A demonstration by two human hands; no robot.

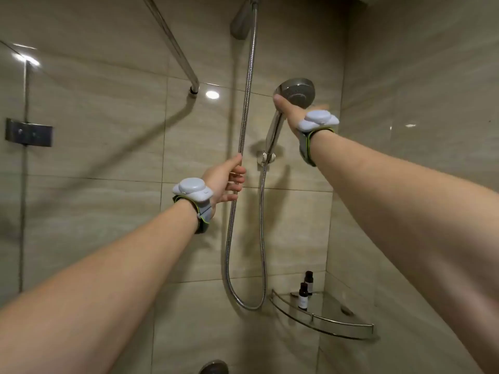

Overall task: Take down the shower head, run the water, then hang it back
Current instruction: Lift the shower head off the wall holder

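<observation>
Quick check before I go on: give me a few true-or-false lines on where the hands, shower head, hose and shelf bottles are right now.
1. The right hand grips the shower head just below its face. True.
2. The left hand holds a bottle. False: it holds the metal hose.
3. The shower head's handle sits in the wall bracket. True.
4. Water is spraying from the head. False: no water shows.
5. Two small dark-capped bottles stand on the corner shelf. True.

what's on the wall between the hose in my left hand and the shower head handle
Head view: only bare tile separates the hose from the shower head handle; its wall bracket sits lower.
</observation>
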